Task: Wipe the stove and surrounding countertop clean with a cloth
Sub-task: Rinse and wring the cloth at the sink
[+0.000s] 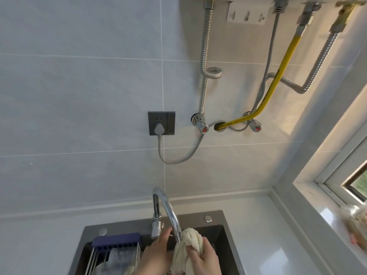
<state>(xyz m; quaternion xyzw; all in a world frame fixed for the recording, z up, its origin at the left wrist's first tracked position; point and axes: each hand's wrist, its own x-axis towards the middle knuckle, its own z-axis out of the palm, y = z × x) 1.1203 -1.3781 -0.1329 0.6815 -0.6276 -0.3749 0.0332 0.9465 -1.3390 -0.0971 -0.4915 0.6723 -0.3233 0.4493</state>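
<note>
A cream cloth [189, 242] is bunched up over the dark sink [220, 231], just under the curved chrome faucet spout [168, 209]. My right hand [204, 259] grips the cloth from the right, fingers curled round it. My left hand [156, 255] reaches toward the faucet, its fingers stretched out next to the spout and the grey faucet handle [156, 228]. The stove is out of view.
A metal dish rack with a dark blue end [116, 242] spans the sink's left part and holds dishes. White countertop [264, 235] lies to the right, with a window sill [327, 217] and a blurred object on it. Pipes, valves and a wall socket [161, 123] are on the tiled wall.
</note>
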